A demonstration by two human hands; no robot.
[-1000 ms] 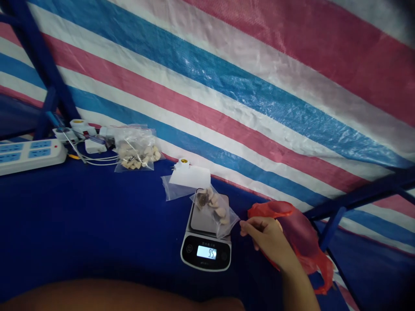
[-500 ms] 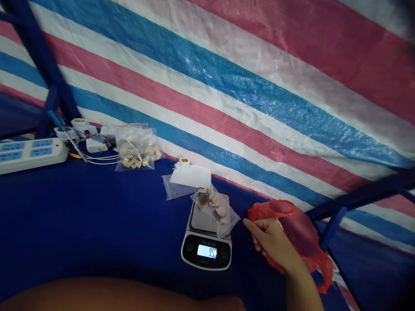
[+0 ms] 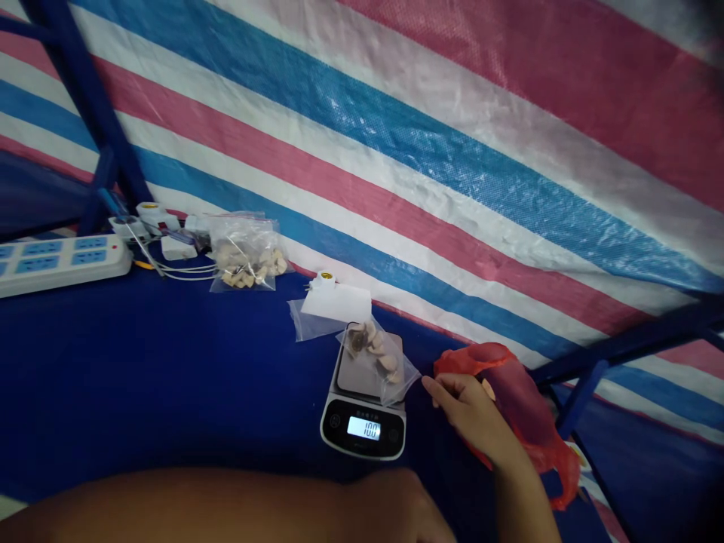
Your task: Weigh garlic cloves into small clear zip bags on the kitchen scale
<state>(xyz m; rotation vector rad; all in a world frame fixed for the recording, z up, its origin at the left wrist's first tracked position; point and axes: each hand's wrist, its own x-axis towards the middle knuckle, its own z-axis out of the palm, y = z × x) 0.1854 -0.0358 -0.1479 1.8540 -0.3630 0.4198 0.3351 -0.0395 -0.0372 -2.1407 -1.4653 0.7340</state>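
Note:
A clear plastic bag [image 3: 400,383] with several pale, chunky pieces and a darker one lies on the kitchen scale [image 3: 362,430], whose display reads 10.0. To the right of the scale, my right hand [image 3: 467,407] is closed, its fingertips pinched at the bag's outer corner. The red mesh bag [image 3: 512,392] lies beneath and behind that hand, with a pale piece showing by the knuckles. My left hand [image 3: 396,501] is at the bottom edge in front of the scale, its forearm crossing the view. Its fingers are blurred and out of sight.
Behind the scale are a white card [image 3: 338,303], an empty clear bag [image 3: 311,324] and a white lamp socket [image 3: 323,280]. Filled bags [image 3: 249,256] lie to the left, near cables and a power strip [image 3: 62,264]. A striped sheet [image 3: 367,151] rises behind the blue table [image 3: 170,377].
The display has gone from 9.5 to 10.0. My left hand and forearm have come further into view at the bottom. My right hand stays at the bag's corner. The view has shifted slightly.

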